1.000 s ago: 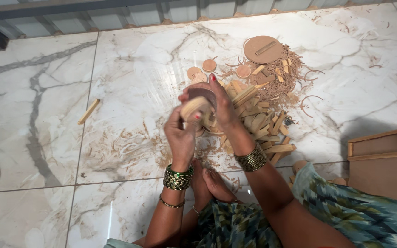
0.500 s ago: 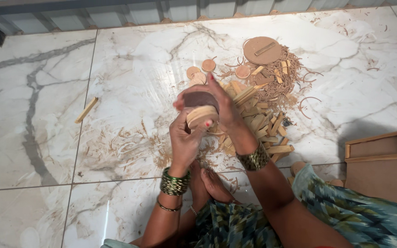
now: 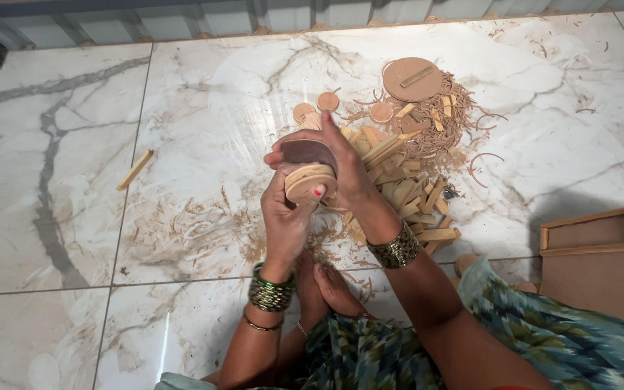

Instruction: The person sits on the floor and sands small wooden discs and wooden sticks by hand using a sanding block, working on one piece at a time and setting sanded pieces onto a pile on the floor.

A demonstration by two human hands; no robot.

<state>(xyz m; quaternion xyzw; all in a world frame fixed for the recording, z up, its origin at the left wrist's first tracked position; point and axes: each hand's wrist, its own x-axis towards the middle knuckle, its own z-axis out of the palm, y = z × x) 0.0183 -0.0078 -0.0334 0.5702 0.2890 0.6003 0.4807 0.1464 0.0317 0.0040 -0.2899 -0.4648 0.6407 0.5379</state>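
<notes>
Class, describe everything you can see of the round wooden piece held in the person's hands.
The round wooden piece is a pale, thick disc that looks like light wood, with a groove round its edge. It is held tilted above the marble floor. The left hand grips it from below, the right hand from the side, pressing a dark brown sheet against its top.

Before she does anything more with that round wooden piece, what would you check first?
1. Left hand grips the stacked wooden discs from below: ok.
2. Right hand presses the dark sanding piece on top: ok.
3. Discs lined up evenly: cannot tell, fingers cover the edge.
4. Bare feet sit directly under the work, among shavings: not ok.
5. Pile of wood strips within easy reach: ok.
</notes>
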